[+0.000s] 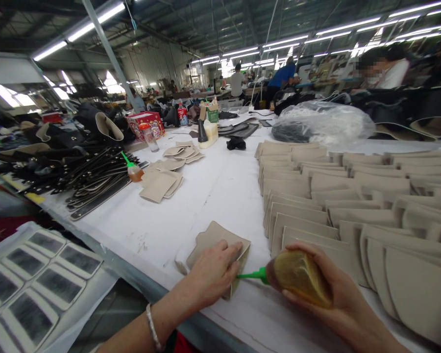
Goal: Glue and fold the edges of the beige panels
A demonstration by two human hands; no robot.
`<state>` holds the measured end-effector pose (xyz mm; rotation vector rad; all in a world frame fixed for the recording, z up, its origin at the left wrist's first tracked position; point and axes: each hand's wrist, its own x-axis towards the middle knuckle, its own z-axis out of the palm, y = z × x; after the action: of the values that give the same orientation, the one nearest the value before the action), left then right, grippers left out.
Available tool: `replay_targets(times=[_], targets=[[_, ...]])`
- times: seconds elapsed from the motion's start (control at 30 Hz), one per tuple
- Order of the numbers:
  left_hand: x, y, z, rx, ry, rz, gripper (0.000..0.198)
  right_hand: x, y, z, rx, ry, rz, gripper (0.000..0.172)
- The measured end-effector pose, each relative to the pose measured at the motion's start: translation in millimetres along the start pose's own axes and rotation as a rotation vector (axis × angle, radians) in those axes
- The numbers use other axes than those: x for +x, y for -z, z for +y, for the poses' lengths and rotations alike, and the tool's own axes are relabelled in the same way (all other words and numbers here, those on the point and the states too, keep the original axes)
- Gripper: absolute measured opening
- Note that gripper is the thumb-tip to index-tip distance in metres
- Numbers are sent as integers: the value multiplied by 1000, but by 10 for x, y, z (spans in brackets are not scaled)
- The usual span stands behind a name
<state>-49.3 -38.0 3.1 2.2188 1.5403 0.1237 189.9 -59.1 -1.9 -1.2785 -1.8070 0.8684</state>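
Observation:
My right hand (327, 279) is wrapped round a squeeze glue bottle (297, 277) of amber liquid, tipped on its side. Its thin green nozzle points left, with the tip at the edge of a beige leather piece (213, 238). Over that piece lies my left hand (215, 267), fingers bent across its right edge, holding it at the table. Part of the piece is hidden under the hand. Just right of it, rows of beige leather pieces (305, 225) stand leaning on one another.
Loose beige pieces (161, 184) lie beyond my left hand, beside a second glue bottle (134, 171). Black straps (99, 184) are piled at the left table edge. A cream jug (209, 135) and a plastic-wrapped bundle (323, 122) stand farther back. Several people work in the background.

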Motion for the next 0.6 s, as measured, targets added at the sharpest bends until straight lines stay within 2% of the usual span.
replay_targets(times=[0.17,0.3,0.47,0.6], targets=[[8,13,8,17,-8,-19,40,167,122,138,-153,126,107,44],[15,1,2,22,-1,-10,41,157,128,130,-256,245,180,41],[19,-20,-13,10,-15,14,40,104,116,82,-220,226,110,40],[22,-23,-15,15,-21,21,41,152,130,98,-219,194,152,40]])
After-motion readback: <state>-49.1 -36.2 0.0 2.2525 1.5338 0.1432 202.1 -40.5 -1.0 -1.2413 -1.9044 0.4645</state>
